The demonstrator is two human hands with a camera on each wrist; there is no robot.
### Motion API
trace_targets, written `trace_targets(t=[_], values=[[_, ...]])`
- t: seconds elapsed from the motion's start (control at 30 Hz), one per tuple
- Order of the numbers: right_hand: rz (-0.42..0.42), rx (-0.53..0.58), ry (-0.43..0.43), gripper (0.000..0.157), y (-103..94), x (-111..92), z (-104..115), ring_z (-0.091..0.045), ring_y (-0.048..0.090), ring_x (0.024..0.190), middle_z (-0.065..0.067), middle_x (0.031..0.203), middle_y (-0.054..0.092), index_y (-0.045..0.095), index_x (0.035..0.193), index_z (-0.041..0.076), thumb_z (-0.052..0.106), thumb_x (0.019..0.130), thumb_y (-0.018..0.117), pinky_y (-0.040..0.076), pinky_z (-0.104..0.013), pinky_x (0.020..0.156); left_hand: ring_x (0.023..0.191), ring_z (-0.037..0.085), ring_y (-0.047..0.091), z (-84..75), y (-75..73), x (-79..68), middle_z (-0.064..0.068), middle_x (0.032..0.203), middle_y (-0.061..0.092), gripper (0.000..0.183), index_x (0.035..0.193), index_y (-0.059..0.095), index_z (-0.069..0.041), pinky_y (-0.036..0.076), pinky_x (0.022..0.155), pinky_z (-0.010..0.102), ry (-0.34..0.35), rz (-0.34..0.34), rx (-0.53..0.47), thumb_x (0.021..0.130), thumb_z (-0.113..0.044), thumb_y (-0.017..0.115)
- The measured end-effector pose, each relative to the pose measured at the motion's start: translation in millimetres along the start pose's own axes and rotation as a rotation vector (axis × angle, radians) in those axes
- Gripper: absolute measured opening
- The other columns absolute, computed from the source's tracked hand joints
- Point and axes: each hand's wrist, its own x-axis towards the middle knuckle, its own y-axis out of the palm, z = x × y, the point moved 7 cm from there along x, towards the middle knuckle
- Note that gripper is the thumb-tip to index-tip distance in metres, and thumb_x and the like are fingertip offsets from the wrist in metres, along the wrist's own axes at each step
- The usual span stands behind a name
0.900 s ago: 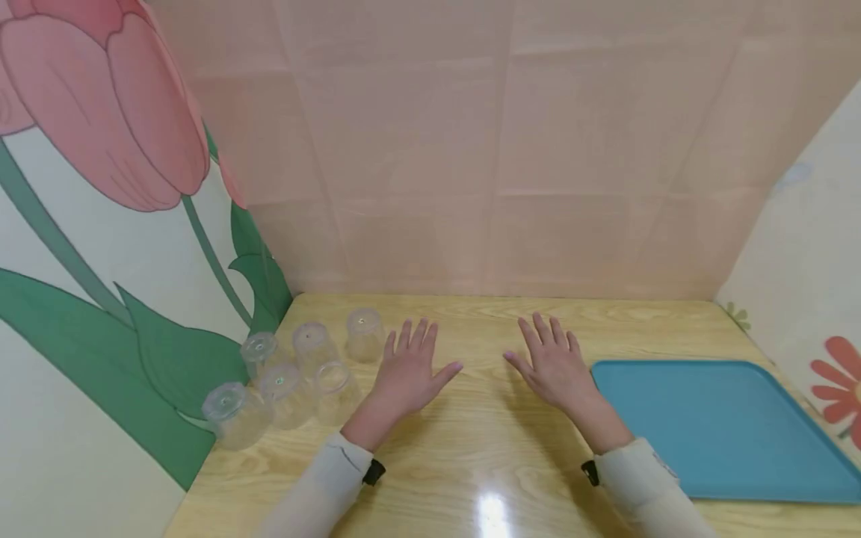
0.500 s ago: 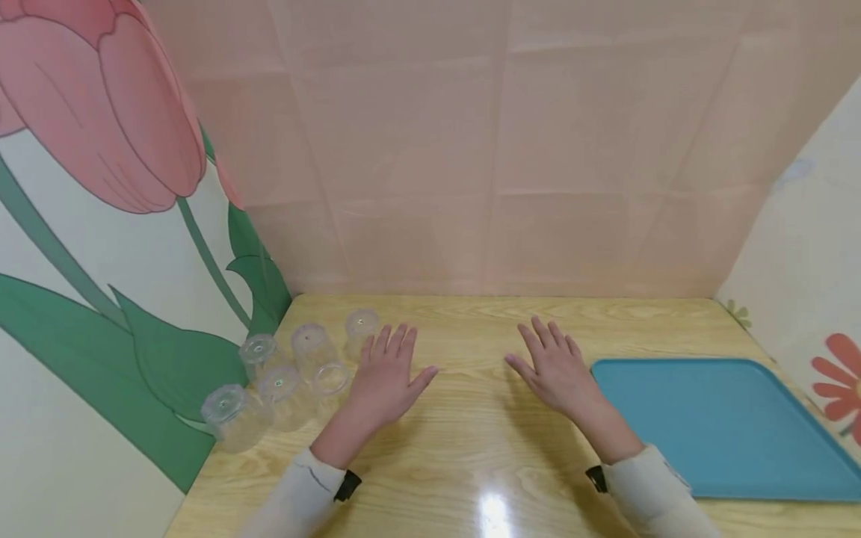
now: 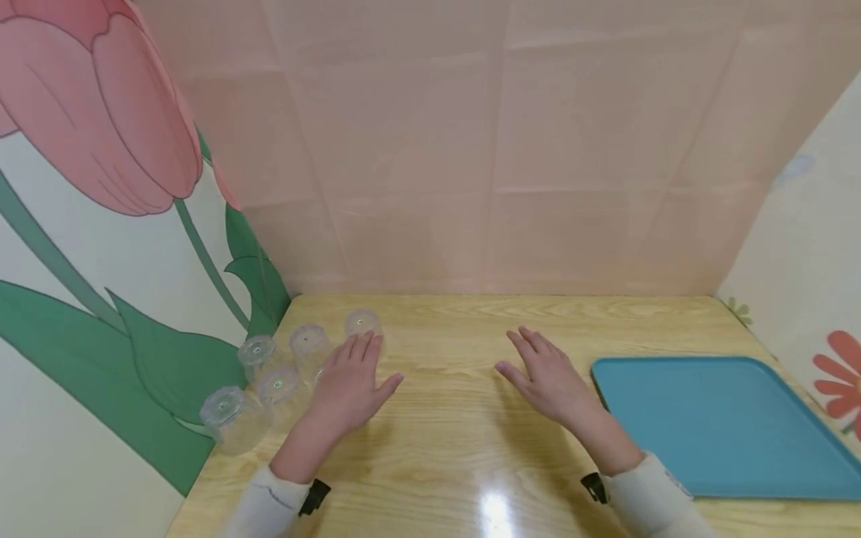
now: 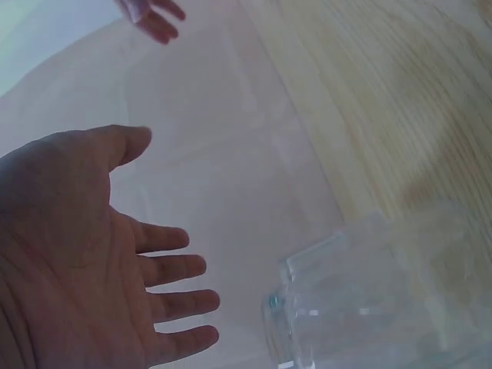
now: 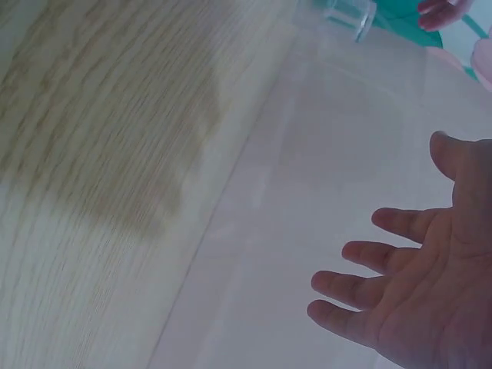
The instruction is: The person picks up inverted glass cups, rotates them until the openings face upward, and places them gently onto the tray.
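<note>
Several clear cups stand upside down in a cluster at the left of the table, among them a front-left cup [image 3: 232, 418] and a back cup [image 3: 361, 321]. My left hand [image 3: 346, 388] hovers at the cluster's right side, fingers straight and thumb spread, and hides one cup almost wholly. In the left wrist view its palm [image 4: 69, 254] is bare, with a clear cup [image 4: 384, 292] beside it, apart from the fingers. Over the middle right of the table my right hand [image 3: 548, 377] is held with extended fingers and nothing in it; its palm [image 5: 438, 292] shows in the right wrist view.
A blue tray [image 3: 726, 426] lies on the right of the wooden table [image 3: 437, 463]. Behind the table hangs a pinkish cloth [image 3: 498, 149]. A wall with a painted tulip [image 3: 128, 112] borders the left, and another flowered wall [image 3: 821, 246] the right.
My left hand has moved left toward the cups and now covers more of them. The right hand has shifted only slightly, its fingers closer together. Cups and tray have stayed put.
</note>
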Motion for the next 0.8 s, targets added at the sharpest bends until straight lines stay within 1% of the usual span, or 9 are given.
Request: trace_targets(t=[0.13, 0.23, 0.43, 0.6, 0.8], values=[[-0.001, 0.018, -0.004, 0.071, 2.4, -3, 5, -0.051, 0.030, 0.144, -0.026, 0.159, 0.032, 0.035, 0.156, 0.002, 0.051, 0.105, 0.047, 0.025, -0.067, 0.115, 0.147, 0.041, 0.032, 12.3, -3.0, -6.2, 0.022, 0.159, 0.035, 0.083, 0.155, 0.034, 0.001, 0.029, 0.118, 0.058, -0.029, 0.014, -0.028, 0.100, -0.058, 0.053], [-0.002, 0.028, -0.009, 0.070, 4.7, -4, 8, -0.051, 0.031, 0.144, -0.026, 0.159, 0.032, 0.035, 0.156, 0.003, 0.050, 0.105, 0.049, 0.026, -0.067, 0.114, 0.145, 0.042, 0.034, 19.5, -5.9, -11.0, 0.023, 0.157, 0.037, 0.084, 0.155, 0.034, 0.001, 0.030, 0.116, 0.060, -0.051, 0.012, -0.028, 0.098, -0.057, 0.057], [0.002, 0.058, -0.017, 0.070, 8.8, -6, 13, -0.049, 0.034, 0.143, -0.025, 0.159, 0.034, 0.036, 0.155, 0.004, 0.051, 0.105, 0.048, 0.030, -0.067, 0.113, 0.140, 0.044, 0.040, 29.6, -12.8, -20.0, 0.026, 0.152, 0.043, 0.085, 0.150, 0.040, 0.004, 0.036, 0.111, 0.062, -0.074, -0.003, 0.004, 0.094, -0.055, 0.065], [0.019, 0.097, -0.016, 0.071, 11.8, -7, 17, -0.049, 0.036, 0.142, -0.025, 0.159, 0.034, 0.035, 0.156, 0.004, 0.051, 0.105, 0.047, 0.033, -0.068, 0.110, 0.137, 0.047, 0.042, 38.9, -15.1, -24.5, 0.029, 0.151, 0.043, 0.088, 0.149, 0.041, 0.006, 0.039, 0.107, 0.064, -0.093, 0.025, 0.014, 0.091, -0.053, 0.071], [0.042, 0.144, -0.003, 0.072, 15.6, -9, 21, -0.048, 0.035, 0.143, -0.023, 0.161, 0.032, 0.033, 0.157, 0.006, 0.053, 0.105, 0.047, 0.034, -0.068, 0.110, 0.136, 0.048, 0.043, 49.9, -13.8, -27.7, 0.027, 0.149, 0.045, 0.091, 0.149, 0.040, 0.005, 0.043, 0.102, 0.065, -0.112, 0.063, 0.029, 0.089, -0.056, 0.071]])
